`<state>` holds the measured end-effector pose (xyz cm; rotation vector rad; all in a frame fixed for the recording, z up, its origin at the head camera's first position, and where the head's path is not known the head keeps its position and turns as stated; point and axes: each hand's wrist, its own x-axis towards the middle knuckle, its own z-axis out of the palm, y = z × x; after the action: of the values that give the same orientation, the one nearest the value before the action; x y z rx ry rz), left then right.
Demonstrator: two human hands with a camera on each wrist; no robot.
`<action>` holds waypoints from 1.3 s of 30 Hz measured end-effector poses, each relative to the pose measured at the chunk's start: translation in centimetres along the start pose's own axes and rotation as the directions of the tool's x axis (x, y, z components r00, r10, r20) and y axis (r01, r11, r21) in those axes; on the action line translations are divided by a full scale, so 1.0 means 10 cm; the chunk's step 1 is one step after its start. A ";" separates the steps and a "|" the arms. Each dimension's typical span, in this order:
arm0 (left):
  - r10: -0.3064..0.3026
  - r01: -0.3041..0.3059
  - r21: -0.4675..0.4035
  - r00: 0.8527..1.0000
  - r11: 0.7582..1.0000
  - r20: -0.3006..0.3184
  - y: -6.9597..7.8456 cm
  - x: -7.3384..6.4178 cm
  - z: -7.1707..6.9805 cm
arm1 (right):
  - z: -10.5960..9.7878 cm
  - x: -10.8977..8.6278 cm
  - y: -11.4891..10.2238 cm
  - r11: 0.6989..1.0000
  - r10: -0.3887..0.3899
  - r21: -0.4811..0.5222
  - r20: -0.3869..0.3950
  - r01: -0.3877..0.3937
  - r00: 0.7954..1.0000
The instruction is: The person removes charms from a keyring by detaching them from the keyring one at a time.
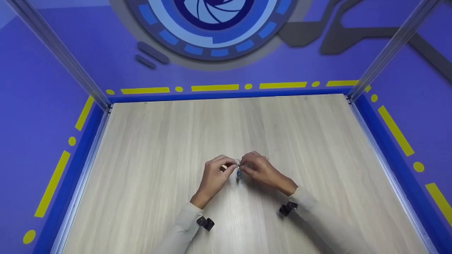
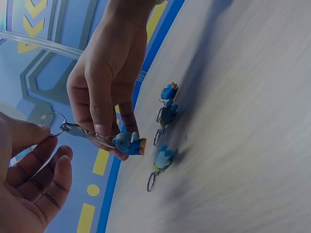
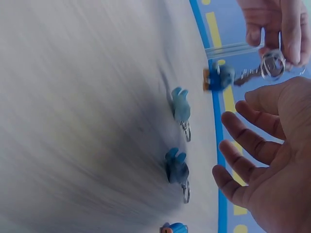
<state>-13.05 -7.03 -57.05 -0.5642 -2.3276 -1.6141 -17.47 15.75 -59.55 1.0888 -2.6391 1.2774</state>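
Observation:
A keychain with a small blue figurine hangs between the two hands, low over the table. My left hand pinches its split ring between thumb and forefinger. In the left wrist view, a silver key and a short chain run from the ring to the figurine, which has an orange base. My right hand is beside the key. From the right wrist, its fingers look spread and loosely bent, apart from the key; the figurine is blurred.
Several other blue figurine keychains lie on the table, among them a pale one and a darker one. The wooden tabletop is bounded by blue panels with metal posts at the back corners.

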 end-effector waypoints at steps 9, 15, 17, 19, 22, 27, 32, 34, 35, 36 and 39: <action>0.014 -0.014 -0.019 1.000 1.000 -0.004 0.03 -0.01 0.01 | 0.03 -0.14 -0.12 0.995 -0.061 0.080 -0.043 0.065 0.997; 0.011 -0.011 -0.010 1.000 1.000 0.002 0.05 -0.03 0.02 | 0.10 -0.18 -0.15 0.981 -0.056 0.181 -0.072 0.069 0.996; 0.006 -0.006 -0.015 1.000 1.000 0.004 0.05 -0.03 0.02 | 0.13 -0.19 -0.15 0.973 -0.049 0.222 -0.089 0.068 0.995; 0.001 -0.001 -0.019 1.000 1.000 0.006 0.05 -0.04 0.02 | 0.15 -0.20 -0.15 0.963 -0.027 0.264 -0.103 0.054 0.994; -0.005 0.005 -0.026 1.000 1.000 0.011 0.06 -0.04 0.02 | 0.18 -0.21 -0.17 0.950 -0.009 0.310 -0.127 0.048 0.992; 0.001 -0.001 -0.021 1.000 1.000 0.004 0.05 -0.05 0.02 | 0.12 -0.20 -0.32 0.934 -0.028 0.346 -0.173 0.087 0.984; -0.022 0.022 -0.002 1.000 1.000 -0.011 0.03 -0.07 0.02 | 0.07 -0.21 -0.42 0.939 0.003 0.336 -0.223 0.074 0.975; -0.037 0.037 -0.002 0.999 0.999 -0.021 0.02 -0.08 0.02 | 0.11 -0.23 -0.36 0.943 0.021 0.326 -0.246 0.062 0.969; -0.046 0.046 -0.003 0.999 0.999 -0.029 0.02 -0.08 0.03 | 0.12 -0.23 -0.32 0.944 0.027 0.323 -0.258 0.060 0.966; -0.054 0.054 -0.004 0.998 0.999 -0.036 0.01 -0.08 0.03 | 0.14 -0.23 -0.29 0.943 0.037 0.327 -0.265 0.053 0.964; -0.065 0.065 -0.001 0.996 0.998 -0.063 0.01 -0.08 0.05 | 0.13 -0.23 -0.27 0.943 0.032 0.325 -0.287 0.066 0.957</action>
<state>-12.26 -6.66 -57.52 -0.4353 -2.3237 -1.6342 -13.74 15.04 -59.27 0.8656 -2.2502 1.7721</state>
